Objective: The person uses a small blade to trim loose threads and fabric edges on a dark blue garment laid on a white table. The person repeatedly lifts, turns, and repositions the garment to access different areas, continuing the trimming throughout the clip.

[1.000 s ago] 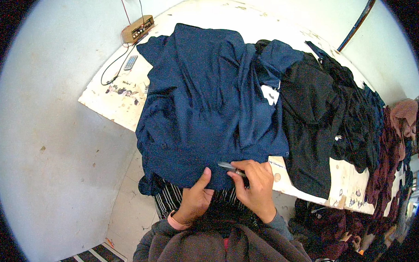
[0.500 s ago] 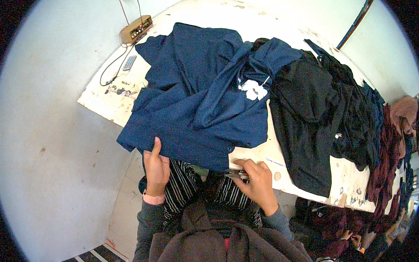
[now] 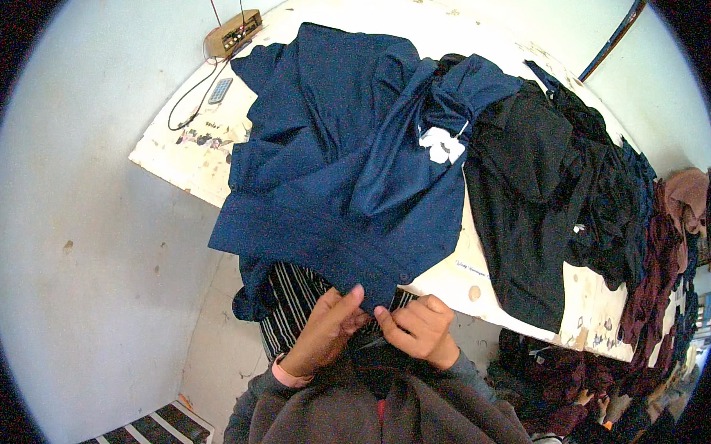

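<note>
A navy-blue buttoned shirt (image 3: 316,215) lies rumpled over the white table, its near edge hanging over the front toward my lap. My left hand (image 3: 328,329) is closed on a low corner of this edge, thumb on top. Close beside it, my right hand (image 3: 418,329) has its fingers curled and its thumb pressed at the same corner. Any tool inside the right hand is hidden by the fingers. A small dark button (image 3: 404,277) shows just above the hands. White labels (image 3: 442,144) stick out of the shirt's upper right part.
Black garments (image 3: 519,193) are heaped on the white table (image 3: 443,278) to the right, with maroon cloth (image 3: 651,266) beyond. A small brown radio-like box (image 3: 235,34) with cables and a remote control (image 3: 220,90) sit far left. A striped dark rack (image 3: 144,437) stands lower left.
My left hand has moved right along the shirt's edge to meet my right hand. Metal thread snips visible in my right hand before are now out of sight. The near edge is pulled lower.
</note>
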### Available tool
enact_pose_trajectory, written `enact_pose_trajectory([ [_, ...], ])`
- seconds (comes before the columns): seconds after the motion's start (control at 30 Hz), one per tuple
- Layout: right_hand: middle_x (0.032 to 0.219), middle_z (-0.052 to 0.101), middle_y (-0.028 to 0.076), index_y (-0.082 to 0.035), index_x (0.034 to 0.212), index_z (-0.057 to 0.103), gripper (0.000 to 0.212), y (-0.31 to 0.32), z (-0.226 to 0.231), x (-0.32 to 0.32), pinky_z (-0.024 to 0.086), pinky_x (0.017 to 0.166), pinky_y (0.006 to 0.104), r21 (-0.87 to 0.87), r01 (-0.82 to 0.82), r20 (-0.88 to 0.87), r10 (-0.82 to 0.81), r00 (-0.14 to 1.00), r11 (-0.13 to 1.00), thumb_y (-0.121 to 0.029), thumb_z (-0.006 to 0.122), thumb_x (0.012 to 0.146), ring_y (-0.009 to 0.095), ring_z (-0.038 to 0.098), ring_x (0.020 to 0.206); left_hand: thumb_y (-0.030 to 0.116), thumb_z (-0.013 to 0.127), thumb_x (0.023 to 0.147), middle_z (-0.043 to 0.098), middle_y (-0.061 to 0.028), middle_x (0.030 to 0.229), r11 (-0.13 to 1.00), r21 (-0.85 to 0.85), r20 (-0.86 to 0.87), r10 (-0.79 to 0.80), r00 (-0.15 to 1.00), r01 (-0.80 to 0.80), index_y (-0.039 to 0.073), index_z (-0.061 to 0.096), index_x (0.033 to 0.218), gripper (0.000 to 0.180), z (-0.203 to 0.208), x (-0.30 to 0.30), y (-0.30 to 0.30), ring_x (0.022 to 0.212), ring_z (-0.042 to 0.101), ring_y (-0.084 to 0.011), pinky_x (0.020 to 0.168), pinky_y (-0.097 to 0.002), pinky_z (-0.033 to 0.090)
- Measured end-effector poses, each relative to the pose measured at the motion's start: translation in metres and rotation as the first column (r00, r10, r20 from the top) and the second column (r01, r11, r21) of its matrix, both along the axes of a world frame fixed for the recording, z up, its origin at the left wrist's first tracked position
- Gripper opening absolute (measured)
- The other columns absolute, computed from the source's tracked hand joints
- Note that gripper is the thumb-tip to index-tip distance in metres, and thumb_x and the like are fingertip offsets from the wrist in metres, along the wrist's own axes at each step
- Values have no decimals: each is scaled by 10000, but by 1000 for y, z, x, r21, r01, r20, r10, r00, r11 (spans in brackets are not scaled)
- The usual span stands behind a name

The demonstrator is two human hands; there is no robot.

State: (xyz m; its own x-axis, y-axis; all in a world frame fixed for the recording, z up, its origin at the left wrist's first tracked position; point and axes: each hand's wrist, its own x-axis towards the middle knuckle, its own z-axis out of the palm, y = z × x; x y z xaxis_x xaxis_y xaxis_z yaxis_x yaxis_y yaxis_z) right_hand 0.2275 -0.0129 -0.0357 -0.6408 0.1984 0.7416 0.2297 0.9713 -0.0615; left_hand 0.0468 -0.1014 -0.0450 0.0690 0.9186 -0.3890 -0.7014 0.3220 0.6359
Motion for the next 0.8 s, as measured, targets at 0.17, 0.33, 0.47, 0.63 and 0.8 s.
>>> enact_pose_trajectory([
  [0.17, 604, 492, -45, -156, 960, 748, 311, -3, 12, 10, 316, 517, 289, -331, -28, -101, -6, 995, 943, -267, 863, 693, 110, 493, 523, 384, 601, 1025, 675, -21, 860, 998, -21, -35, 51, 998, -52, 98, 597, 825, 349, 12, 1, 16, 762, 631, -98, 711, -276, 517],
  [0.33, 611, 572, -29, -151, 940, 779, 273, 3, 16, -1, 319, 545, 309, -393, 128, 23, -130, 991, 911, -187, 841, 677, 132, 541, 545, 343, 582, 1038, 615, 4, 763, 974, -59, 0, 219, 976, -219, 132, 545, 778, 337, 17, 19, 15, 730, 627, -116, 729, -306, 538],
  [0.47, 703, 607, -47, -173, 1018, 757, 388, -1, 13, 4, 359, 541, 329, -538, -166, -38, 173, 984, 827, -129, 693, 638, 159, 570, 567, 304, 568, 1046, 623, -17, 787, 974, 15, 113, 221, 969, -224, 129, 561, 784, 315, 2, 1, 20, 727, 628, -143, 755, -334, 550],
  [0.63, 871, 734, -24, -146, 968, 762, 342, -8, 13, 23, 385, 570, 306, -671, -259, -134, 230, 964, 695, -92, 764, 631, 132, 648, 671, 201, 576, 1038, 604, -12, 686, 941, -52, -24, 334, 942, -335, 136, 544, 683, 363, 39, 8, 26, 682, 638, -154, 730, -391, 571],
  [0.8, 926, 673, 52, -32, 1087, 632, 328, -5, 25, 14, 492, 813, 288, -891, -38, -238, -393, 888, 453, -118, 808, 825, 143, 652, 864, 93, 566, 1019, 707, -114, 1033, 943, 2, 72, 332, 940, -333, 85, 616, 823, 203, 30, 11, 22, 951, 704, -236, 833, -443, 594],
])
